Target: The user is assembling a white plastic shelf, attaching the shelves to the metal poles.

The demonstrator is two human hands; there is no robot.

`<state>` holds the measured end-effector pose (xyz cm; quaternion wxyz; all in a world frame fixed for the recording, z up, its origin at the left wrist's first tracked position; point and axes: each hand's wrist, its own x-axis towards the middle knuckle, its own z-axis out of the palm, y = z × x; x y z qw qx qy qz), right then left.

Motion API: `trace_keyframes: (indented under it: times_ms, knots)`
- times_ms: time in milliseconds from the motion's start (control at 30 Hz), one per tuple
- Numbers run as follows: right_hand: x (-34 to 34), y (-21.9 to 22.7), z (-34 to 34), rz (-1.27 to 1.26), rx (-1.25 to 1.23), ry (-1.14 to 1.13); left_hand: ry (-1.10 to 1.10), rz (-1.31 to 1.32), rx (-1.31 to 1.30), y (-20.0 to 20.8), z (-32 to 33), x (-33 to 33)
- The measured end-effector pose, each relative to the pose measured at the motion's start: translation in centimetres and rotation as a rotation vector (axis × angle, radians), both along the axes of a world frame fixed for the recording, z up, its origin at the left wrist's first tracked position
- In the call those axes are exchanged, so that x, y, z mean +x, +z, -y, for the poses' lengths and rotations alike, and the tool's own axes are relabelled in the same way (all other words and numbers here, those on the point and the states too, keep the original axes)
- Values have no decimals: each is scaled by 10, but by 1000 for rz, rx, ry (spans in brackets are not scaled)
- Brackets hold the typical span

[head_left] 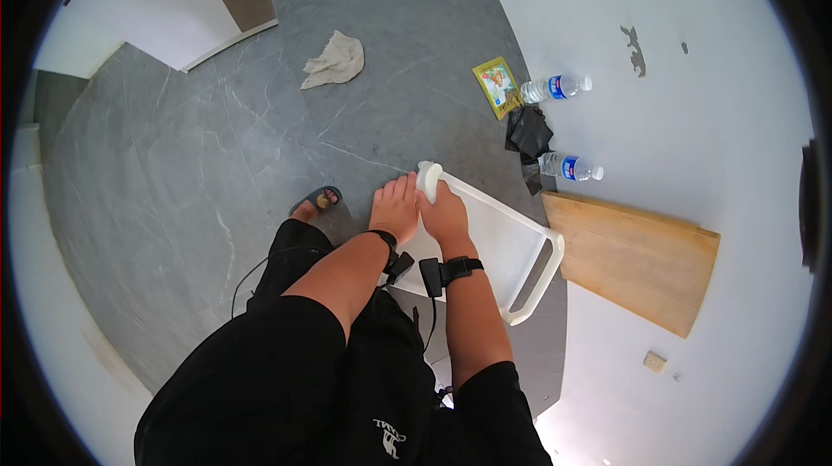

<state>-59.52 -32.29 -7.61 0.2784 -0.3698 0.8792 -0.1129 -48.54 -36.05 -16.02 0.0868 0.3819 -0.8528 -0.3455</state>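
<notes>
A white plastic tray (498, 236) with a rounded rim and a slotted handle at its right end lies tilted in front of me. My left hand (396, 209) rests at its far left edge, fingers stretched out side by side. At the far corner, my right hand (445, 210) is closed around a small white rounded piece (428, 178). Whether that piece is fixed to the tray or loose, I cannot tell. The fingertips of my right hand are partly hidden. Black straps with small boxes circle both wrists.
On the grey marbled floor lie a beige cloth (336, 60), a yellow packet (497, 87) and a crumpled black plastic bag (529, 132). Water bottles (556, 88) stand along the white wall at right. A wooden board (637, 256) leans there. My sandalled foot (322, 199) is left of the tray.
</notes>
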Motion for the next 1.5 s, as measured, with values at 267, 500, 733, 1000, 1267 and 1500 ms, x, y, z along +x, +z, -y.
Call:
trace_keyframes:
  times_ms: [267, 500, 733, 1000, 1267, 1500]
  knots:
    - [-16, 12, -7, -75, -16, -135, -118, 51, 349, 30, 14, -23]
    - [-57, 8, -4, 63, -16, -331, -203, 51, 471, 56, 30, -63]
    - [-84, -43, -4, 119, -128, -373, -229, 198, 511, 37, 37, -83]
    - [-79, -25, 22, -124, 14, -373, -181, 267, 376, 32, 32, -88]
    - [-91, -7, 10, -32, 17, -172, -166, 223, 305, 21, 28, -81]
    - [-93, -14, 13, -49, 6, -183, -149, 194, 298, 23, 32, -85]
